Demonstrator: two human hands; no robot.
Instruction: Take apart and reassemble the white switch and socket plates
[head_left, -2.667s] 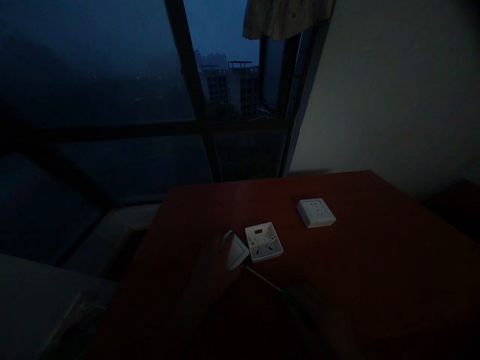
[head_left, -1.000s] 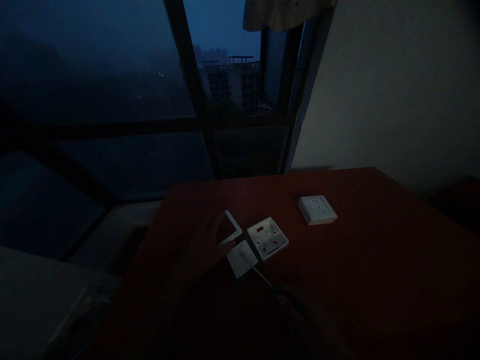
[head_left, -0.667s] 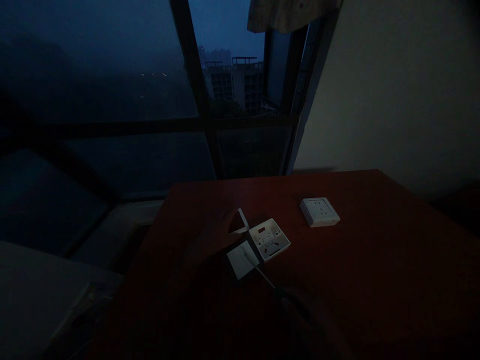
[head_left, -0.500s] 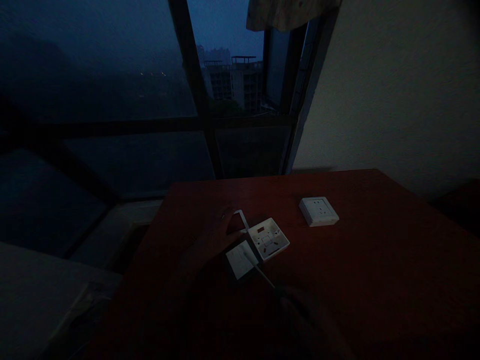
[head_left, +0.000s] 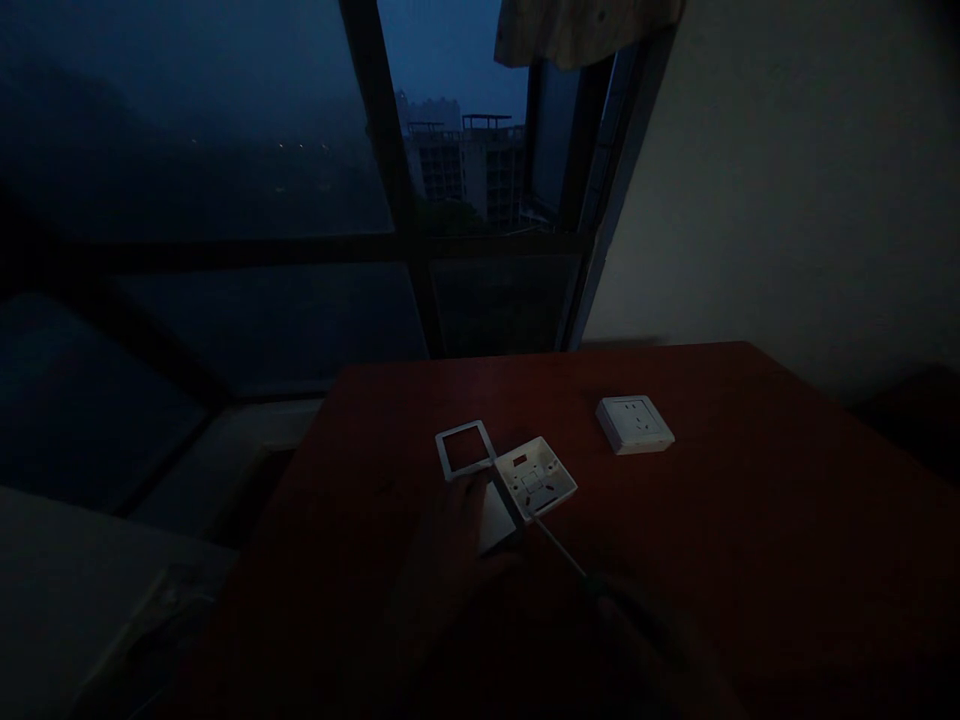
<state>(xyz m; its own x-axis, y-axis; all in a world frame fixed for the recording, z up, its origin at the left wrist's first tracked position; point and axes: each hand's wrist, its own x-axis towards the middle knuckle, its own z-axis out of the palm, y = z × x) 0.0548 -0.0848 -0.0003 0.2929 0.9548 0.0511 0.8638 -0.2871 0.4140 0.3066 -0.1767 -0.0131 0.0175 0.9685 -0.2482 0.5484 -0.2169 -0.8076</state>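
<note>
My left hand (head_left: 450, 545) is over a white square faceplate (head_left: 497, 518), its fingers at the far edge and its thumb at the near edge; it grips the plate, partly covering it. In my right hand (head_left: 637, 620) is a screwdriver (head_left: 559, 545) with a thin metal shaft and a dark handle. Its tip is at the near-left corner of an open white mounting box (head_left: 537, 480); whether it touches is unclear. A white square frame (head_left: 442, 455) lies beyond my left hand, touching or close to the box's left corner. Both hands are dim.
A white wall socket (head_left: 636, 424) sits on the reddish-brown table (head_left: 720, 500) toward the back right. Beyond the table are a dark-framed window (head_left: 409, 200) and a pale wall (head_left: 765, 200). The room is very dark.
My left hand has moved from the frame toward me, onto the faceplate. The screwdriver has shifted right, its tip leaving the faceplate for the box's corner.
</note>
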